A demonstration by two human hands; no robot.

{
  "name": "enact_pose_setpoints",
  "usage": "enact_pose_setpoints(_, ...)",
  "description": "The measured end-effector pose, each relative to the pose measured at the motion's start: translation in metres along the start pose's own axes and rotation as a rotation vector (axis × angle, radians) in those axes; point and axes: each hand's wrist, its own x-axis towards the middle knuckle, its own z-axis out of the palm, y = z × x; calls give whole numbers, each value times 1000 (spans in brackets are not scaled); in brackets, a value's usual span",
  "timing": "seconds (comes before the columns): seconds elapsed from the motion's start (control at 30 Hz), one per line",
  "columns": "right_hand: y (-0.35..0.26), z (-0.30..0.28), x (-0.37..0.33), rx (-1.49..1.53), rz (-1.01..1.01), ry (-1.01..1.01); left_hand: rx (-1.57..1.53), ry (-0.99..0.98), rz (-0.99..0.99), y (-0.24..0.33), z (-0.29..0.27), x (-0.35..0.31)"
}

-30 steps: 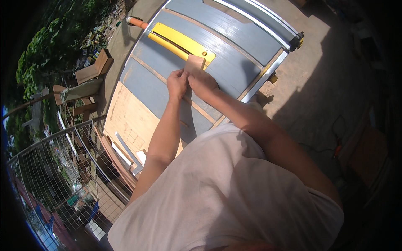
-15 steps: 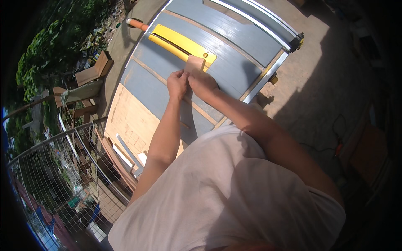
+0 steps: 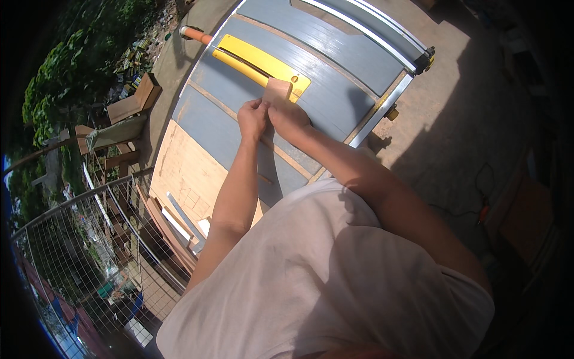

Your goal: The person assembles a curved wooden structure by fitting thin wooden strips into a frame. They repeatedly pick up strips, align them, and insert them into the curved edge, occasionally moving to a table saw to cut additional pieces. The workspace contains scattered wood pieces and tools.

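Note:
A small reddish-brown wood block [image 3: 277, 90] is held between my two hands over the grey top of a table saw [image 3: 335, 78]. My right hand [image 3: 289, 123] wraps the block from its right side, with the fingers closed. Against its near left end, my left hand [image 3: 252, 121] has thumb and fingers pinched together. The block's far end overlaps the near end of the yellow slotted insert plate [image 3: 263, 55]. My hands hide the block's near part, and whether it rests on the saw top cannot be seen.
A pale plywood panel [image 3: 186, 164] lies left of the saw top, with wood strips [image 3: 173, 221] near it. A metal rail [image 3: 382, 110] edges the saw at right. Wire mesh fencing [image 3: 84, 239] stands at lower left. An orange-ended part [image 3: 195, 34] juts out beyond the saw's far left edge.
Almost nothing differs. Both hands and the wood block keep nearly the same place beside the yellow plate, with only a slight shift of the view.

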Motion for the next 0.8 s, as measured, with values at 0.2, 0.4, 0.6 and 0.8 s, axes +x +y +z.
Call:
enact_pose_setpoints(0.2,-2,3,4,32,48,-59,-26,-7,-15,-9,-1,6)
enact_pose_setpoints(0.4,8,19,9,-62,-61,-18,27,9,-24,0,-3,6)
enact_pose_setpoints(0.6,10,28,7,-47,-67,35,7,5,-56,1,-3,6)
enact_pose_setpoints(0.8,-1,12,8,36,20,10,16,7,-30,-4,-3,8)
